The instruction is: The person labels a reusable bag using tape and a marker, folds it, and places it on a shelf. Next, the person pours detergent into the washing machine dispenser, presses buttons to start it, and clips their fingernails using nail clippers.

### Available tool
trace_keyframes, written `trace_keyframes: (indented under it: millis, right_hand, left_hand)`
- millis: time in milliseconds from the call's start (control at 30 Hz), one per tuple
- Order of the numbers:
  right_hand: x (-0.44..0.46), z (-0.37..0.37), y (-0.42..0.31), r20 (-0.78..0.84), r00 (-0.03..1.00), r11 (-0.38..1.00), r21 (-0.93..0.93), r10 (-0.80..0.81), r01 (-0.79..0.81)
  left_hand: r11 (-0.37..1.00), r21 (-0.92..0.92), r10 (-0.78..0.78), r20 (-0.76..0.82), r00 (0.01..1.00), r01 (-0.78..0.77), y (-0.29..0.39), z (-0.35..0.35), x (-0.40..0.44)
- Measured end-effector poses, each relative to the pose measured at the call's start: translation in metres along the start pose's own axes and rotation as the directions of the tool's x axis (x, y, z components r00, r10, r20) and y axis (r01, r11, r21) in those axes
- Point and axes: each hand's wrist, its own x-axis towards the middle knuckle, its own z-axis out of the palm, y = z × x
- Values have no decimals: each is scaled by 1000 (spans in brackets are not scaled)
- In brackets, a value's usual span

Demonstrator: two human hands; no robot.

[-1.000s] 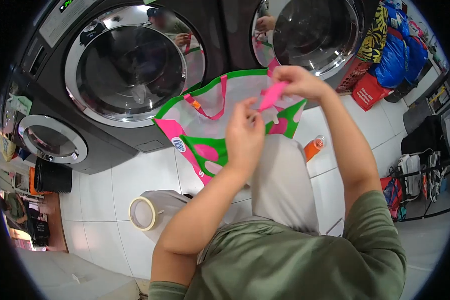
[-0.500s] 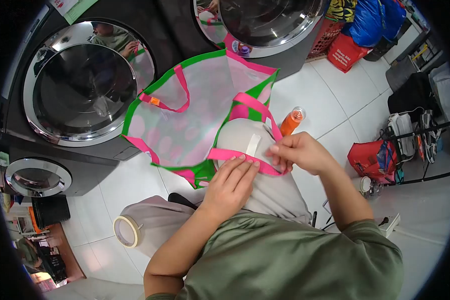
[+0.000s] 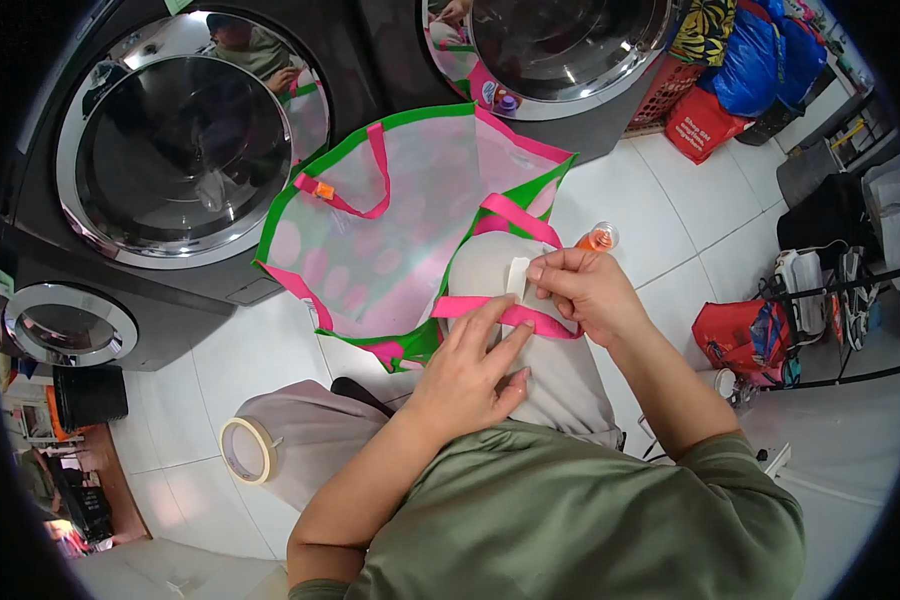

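A large bag point(image 3: 410, 190) with pink-and-green edging and pink spots lies with its mouth open against my lap. One pink strap point(image 3: 555, 327) crosses my grey-trousered thigh. My left hand point(image 3: 475, 360) rests on this strap, fingers stretched out and apart. A short pale strip of tape point(image 3: 517, 272) stands on the thigh just above the strap. Beside its right edge, my right hand point(image 3: 582, 290) has thumb and forefinger pinched together; what lies between them is hidden. A roll of masking tape point(image 3: 268, 455) sits on my other knee.
Front-loading machines point(image 3: 185, 165) stand ahead, close to the bag. An orange container with a clear top point(image 3: 600, 238) is just beyond my right hand. Red bags point(image 3: 740, 335) and a rack point(image 3: 850, 345) are at the right. White tiles point(image 3: 660, 210) cover the floor.
My right hand has moved up from the strap to the tape strip. My left fingers have spread, and its thumb now shows. The view has shifted slightly.
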Motion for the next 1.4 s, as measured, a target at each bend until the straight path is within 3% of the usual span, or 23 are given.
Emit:
trace_keyframes:
  millis: [167,200,267,333,367,467,667,867,1167,1400]
  right_hand:
    - [-8,11,-3,-20,976,963,-169,-216,210]
    - [-8,10,0,11,941,886,-332,-338,323]
    - [-8,4,5,134,830,619,-604,-542,502]
    - [-6,3,5,340,590,246,-676,-733,695]
    - [-6,2,6,449,447,38,-671,-774,740]
    - [-8,-6,7,625,319,-248,-649,-712,719]
    - [-8,-12,6,708,331,-325,-620,-624,714]
    - [-6,-10,4,717,289,-330,-589,-634,738]
    - [-12,-13,-2,751,349,-374,-605,-560,703]
    - [-17,-9,0,697,380,-359,-669,-608,651]
  left_hand:
    - [1000,1,13,23,1000,-13,-1,-3,2]
    - [1000,-4,19,25,1000,-19,-2,-3,2]
    - [999,-13,34,30,999,-33,-4,-2,1]
    - [1000,-8,29,19,999,-29,-7,0,-2]
    - [1000,-6,27,16,1000,-27,-7,0,-3]
    - [998,-63,-3,-9,1000,2,-7,0,-5]
    - [998,-66,8,-24,1000,-10,-10,2,-5]
    - [999,-45,19,6,1000,-19,-8,-1,-2]
    - [999,11,37,47,998,-37,-7,-4,0]
    - [997,52,47,32,998,-49,-6,-10,3]
